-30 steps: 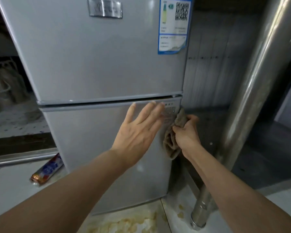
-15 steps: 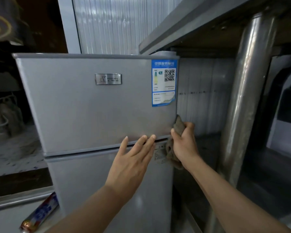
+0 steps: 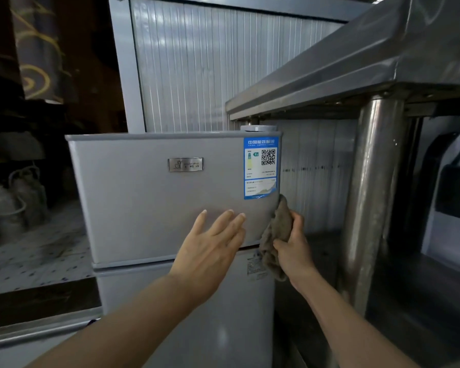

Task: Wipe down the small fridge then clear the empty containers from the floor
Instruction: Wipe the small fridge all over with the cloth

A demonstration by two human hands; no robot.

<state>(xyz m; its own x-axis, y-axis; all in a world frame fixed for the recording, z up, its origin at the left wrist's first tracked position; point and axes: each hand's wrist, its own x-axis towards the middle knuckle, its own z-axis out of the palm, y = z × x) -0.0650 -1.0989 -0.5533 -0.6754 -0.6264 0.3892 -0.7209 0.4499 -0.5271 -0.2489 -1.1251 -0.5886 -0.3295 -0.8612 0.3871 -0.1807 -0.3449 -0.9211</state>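
The small grey two-door fridge (image 3: 144, 203) stands in front of me, with a metal badge and a blue energy label (image 3: 260, 168) on its upper door. My left hand (image 3: 213, 248) lies flat with fingers spread on the lower right part of the upper door. My right hand (image 3: 294, 248) grips a crumpled brown cloth (image 3: 278, 229) against the fridge's right edge, just below the label and across the gap between the doors. No floor containers show in this view.
A steel table (image 3: 356, 65) with a thick round leg (image 3: 367, 197) stands close on the right of the fridge. A ribbed white panel (image 3: 197, 75) is behind it. Pale jugs (image 3: 16, 200) sit in the dark at the left.
My view has risen from the lower door and floor to the fridge's top. Both hands have moved up from the lower door onto the upper door, the cloth sliding up the right edge.
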